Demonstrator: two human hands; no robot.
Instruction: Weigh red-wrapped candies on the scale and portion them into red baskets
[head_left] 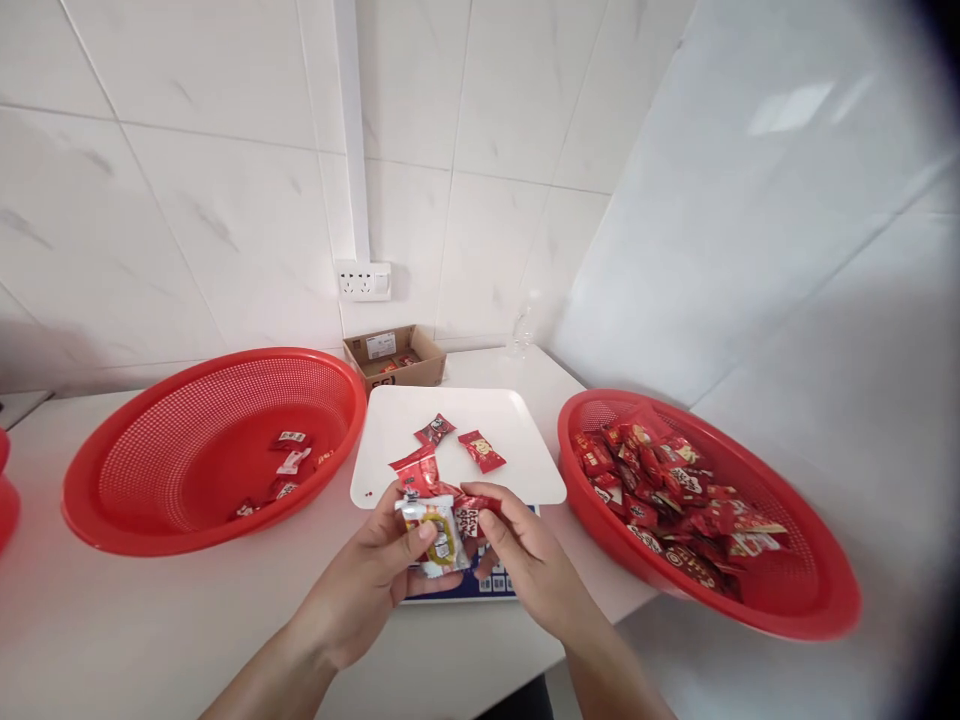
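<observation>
My left hand is closed on a white-and-gold snack packet, the thumb pressed across its front. A red packet stands up just behind it, its lower part hidden by the hand. My right hand pinches another red packet with white print, close beside the left one. Both hands are over the front edge of a scale's white tray. On that tray lie a dark red packet and a red packet with a pale design.
To the right stands a red basket heaped with red packets. A second red basket at left holds several packets. Behind the tray are a cardboard box and a clear plastic bottle near the wall. Part of the scale's blue key panel shows.
</observation>
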